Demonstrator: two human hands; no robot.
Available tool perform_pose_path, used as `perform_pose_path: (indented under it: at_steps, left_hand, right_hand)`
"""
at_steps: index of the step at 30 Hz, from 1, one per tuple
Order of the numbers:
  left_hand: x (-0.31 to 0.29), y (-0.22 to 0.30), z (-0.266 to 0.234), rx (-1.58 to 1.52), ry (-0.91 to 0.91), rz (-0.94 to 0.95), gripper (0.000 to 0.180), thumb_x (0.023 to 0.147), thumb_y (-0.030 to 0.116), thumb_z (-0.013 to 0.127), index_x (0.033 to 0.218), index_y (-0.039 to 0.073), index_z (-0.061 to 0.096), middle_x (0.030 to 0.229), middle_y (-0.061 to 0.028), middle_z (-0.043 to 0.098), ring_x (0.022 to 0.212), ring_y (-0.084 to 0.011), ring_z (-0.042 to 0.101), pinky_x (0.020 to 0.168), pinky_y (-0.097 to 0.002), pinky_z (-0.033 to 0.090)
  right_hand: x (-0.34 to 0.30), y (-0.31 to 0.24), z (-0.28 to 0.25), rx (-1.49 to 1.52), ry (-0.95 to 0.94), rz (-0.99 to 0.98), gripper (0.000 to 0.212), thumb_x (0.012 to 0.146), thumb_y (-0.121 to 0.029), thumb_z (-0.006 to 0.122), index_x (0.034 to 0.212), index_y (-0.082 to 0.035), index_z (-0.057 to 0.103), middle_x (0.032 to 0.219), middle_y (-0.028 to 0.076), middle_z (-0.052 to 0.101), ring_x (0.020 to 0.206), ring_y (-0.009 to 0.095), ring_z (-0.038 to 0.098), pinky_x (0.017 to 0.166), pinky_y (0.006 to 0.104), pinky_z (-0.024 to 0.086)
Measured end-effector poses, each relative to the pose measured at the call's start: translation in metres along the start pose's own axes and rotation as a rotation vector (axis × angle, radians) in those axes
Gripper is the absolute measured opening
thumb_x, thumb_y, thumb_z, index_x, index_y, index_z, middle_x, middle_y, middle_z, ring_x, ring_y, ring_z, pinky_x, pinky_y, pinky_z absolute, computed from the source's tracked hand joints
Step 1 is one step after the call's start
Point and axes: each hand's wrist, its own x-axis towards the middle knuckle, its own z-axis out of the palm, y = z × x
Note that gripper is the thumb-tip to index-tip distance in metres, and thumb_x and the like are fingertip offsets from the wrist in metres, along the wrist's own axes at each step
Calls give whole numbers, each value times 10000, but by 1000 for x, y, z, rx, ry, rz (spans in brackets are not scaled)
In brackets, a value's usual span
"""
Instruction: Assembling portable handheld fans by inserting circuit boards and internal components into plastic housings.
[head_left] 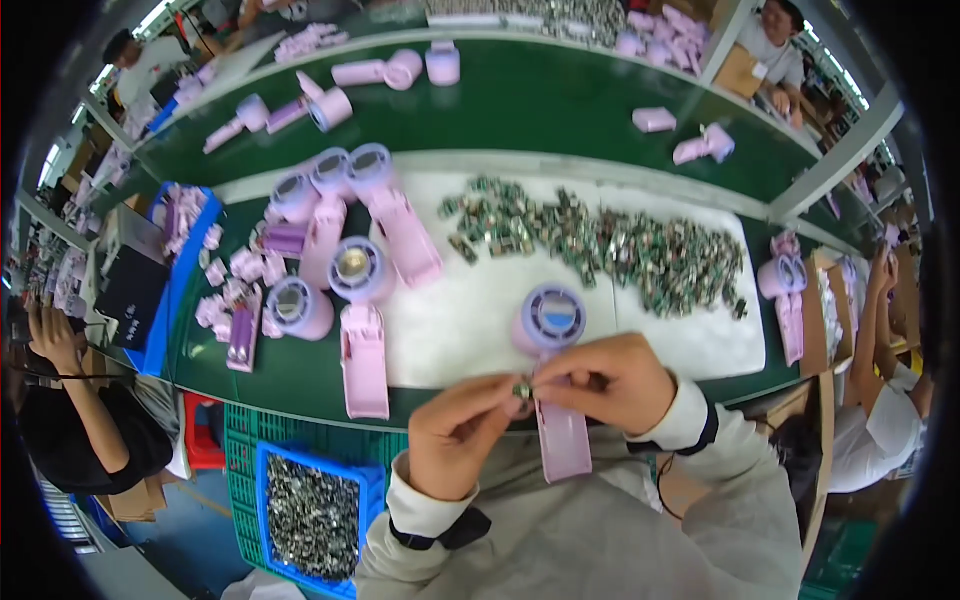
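My left hand [460,432] pinches a small green circuit board [521,392] between thumb and fingertips. Close against it, my right hand [612,382] has its thumb and forefinger pressed together; what lies between those fingertips is too small to make out. Under both hands is an opened pink handheld fan [566,445], its hollow handle pointing toward me. Its round lilac head [553,318] rests on the white sheet beyond my fingers. To the left stand several more fans, including one with an open pink handle [364,365].
Loose circuit boards [650,255] lie heaped across the white sheet [450,345]. Small pink parts [240,285] sit on the left. A green conveyor belt [540,105] carries fans behind. Below left is a blue crate [264,500] of small parts. Other people work on both sides.
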Motion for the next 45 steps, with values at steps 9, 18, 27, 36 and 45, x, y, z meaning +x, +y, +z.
perform_pose_path:
  at_steps: [9, 18, 27, 36, 45]
  left_hand:
    - [3, -3, 2, -163, -98, -82, 258, 933, -110, 642, 1165, -19, 709, 1098, -176, 695, 996, -245, 700, 853, -360, 621]
    - [9, -3, 10, -41, -17, -6, 270, 952, -91, 632, 1215, -40, 668, 1130, -158, 685, 985, -216, 706, 864, -327, 611]
    - [4, 2, 13, -27, 93, -137, 253, 964, -46, 642, 1215, -70, 654, 1143, -149, 694, 998, -218, 702, 857, -350, 621]
    - [0, 7, 11, -61, 118, -189, 241, 969, -72, 618, 1208, -90, 638, 1207, -172, 673, 1014, -223, 707, 870, -360, 627]
    - [12, 7, 18, -4, 122, -162, 252, 972, -66, 617, 1223, -74, 640, 1200, -155, 682, 1023, -222, 707, 878, -352, 619]
  right_hand:
    - [-11, 11, -1, 179, -8, 62, 175, 896, -78, 780, 1067, -66, 746, 579, -33, 485, 537, 40, 394, 492, 251, 325]
    - [-3, 7, -9, -10, -8, -104, 244, 878, -68, 762, 1117, -98, 729, 683, 1, 570, 586, 109, 510, 527, 275, 399]
    - [5, 4, -27, -524, -233, -634, 293, 860, -110, 746, 1152, -127, 722, 962, 54, 653, 900, 234, 624, 732, 336, 520]
    - [-2, 4, -4, -73, -92, -377, 236, 865, -96, 763, 1101, -110, 756, 952, 60, 658, 903, 235, 616, 782, 338, 499]
    - [0, 5, -10, -86, -37, -230, 169, 798, -109, 830, 964, -116, 800, 878, 31, 674, 875, 216, 606, 757, 333, 486]
